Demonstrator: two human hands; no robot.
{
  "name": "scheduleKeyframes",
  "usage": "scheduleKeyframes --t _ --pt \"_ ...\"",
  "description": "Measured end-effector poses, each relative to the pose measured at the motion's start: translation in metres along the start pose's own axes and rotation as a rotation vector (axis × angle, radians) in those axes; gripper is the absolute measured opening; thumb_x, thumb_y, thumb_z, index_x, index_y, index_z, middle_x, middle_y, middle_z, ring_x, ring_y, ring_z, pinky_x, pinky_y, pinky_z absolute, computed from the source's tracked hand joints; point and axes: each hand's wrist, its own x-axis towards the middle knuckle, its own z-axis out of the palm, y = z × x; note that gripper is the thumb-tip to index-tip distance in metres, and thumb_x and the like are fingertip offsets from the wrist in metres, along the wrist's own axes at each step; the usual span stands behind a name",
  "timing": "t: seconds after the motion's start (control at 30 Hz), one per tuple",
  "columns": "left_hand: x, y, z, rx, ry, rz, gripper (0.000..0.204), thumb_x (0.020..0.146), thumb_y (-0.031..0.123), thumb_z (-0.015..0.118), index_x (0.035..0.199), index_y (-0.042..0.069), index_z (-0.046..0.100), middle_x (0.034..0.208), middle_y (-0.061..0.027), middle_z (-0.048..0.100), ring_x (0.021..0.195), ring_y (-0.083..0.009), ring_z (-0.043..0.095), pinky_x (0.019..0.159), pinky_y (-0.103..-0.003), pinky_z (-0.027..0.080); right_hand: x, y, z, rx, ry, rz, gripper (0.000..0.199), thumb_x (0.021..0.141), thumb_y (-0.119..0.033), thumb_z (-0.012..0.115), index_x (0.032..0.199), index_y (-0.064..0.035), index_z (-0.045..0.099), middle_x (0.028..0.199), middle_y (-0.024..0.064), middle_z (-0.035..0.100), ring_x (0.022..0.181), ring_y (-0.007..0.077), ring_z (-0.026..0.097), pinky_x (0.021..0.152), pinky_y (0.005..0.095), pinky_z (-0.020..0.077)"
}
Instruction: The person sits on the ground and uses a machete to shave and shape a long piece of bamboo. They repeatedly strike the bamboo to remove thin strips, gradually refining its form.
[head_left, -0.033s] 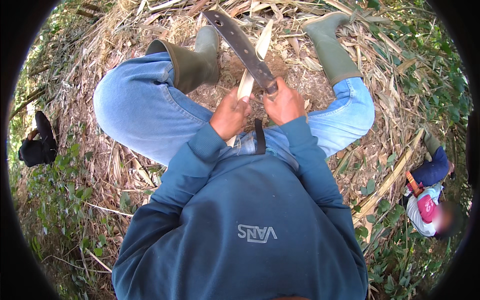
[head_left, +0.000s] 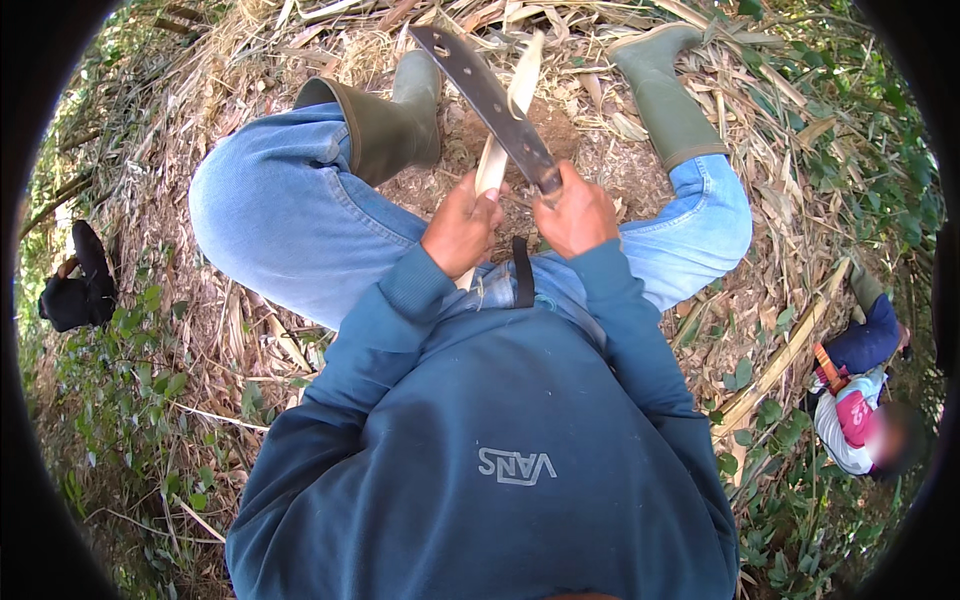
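Sitting on dry-leaf ground [head_left: 250,330], knees bent, green rubber boots [head_left: 385,120] planted ahead

Left hand [head_left: 462,228] clamping closed around the lower end of a pale split bamboo strip [head_left: 505,125]; strip running up and away from the body, long axis nearly straight ahead, far tip leaning slightly right

Right hand [head_left: 578,212] gripping closed on the handle of a machete [head_left: 490,95]; blade extending forward and to the left, crossing the strip just beyond the left hand's fingers, seemingly lying against its face, contact itself not resolvable

Hands sitting close together, just apart, in front of the lap between the knees; left hand nearer the strip, right hand just beside it

Standing at lower right among green leaves, another person in a blue and pink top [head_left: 850,400]; lying at far left, a dark object [head_left: 80,285], kind not resolvable
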Motion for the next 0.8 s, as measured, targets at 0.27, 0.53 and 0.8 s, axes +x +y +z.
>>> scheduleKeyframes --t 0.27,0.53,0.8 --pt "-0.005 -0.013 0.006 0.231 -0.09 0.122 0.018 0.106 0.019 0.04 0.118 0.007 0.047 0.067 0.0039 0.038 0.044 -0.0028 0.029 0.036 -0.021 0.027 0.053 0.054 -0.024 -0.099 0.174 0.162 0.025 0.076 -0.019 0.066 0.096 -0.0043 0.063 0.082 0.026 0.067 0.081 0.0436 0.066 0.075 0.0504 0.0515" --pt "0.005 0.007 0.005 -0.036 -0.1 0.029 0.022 0.106 0.016 0.038 0.124 0.008 0.047 0.07 0.0022 0.044 0.044 -0.0046 0.035 0.038 -0.023 0.03 -0.017 0.02 -0.038 0.104 0.013 0.039 0.024 0.076 -0.02 0.067 0.093 -0.0049 0.06 0.079 0.024 0.067 0.076 0.043 0.066 0.069 0.0502 0.0518" --pt "0.001 0.006 0.002 0.106 0.012 0.068 0.019 0.099 0.004 0.043 0.107 0.0 0.059 0.077 -0.007 0.061 0.056 -0.0109 0.054 0.048 -0.028 0.042 -0.062 0.006 -0.011 0.039 -0.056 -0.107 0.028 0.074 -0.017 0.071 0.096 -0.0055 0.058 0.076 0.0213 0.066 0.074 0.0437 0.064 0.063 0.0508 0.0496"
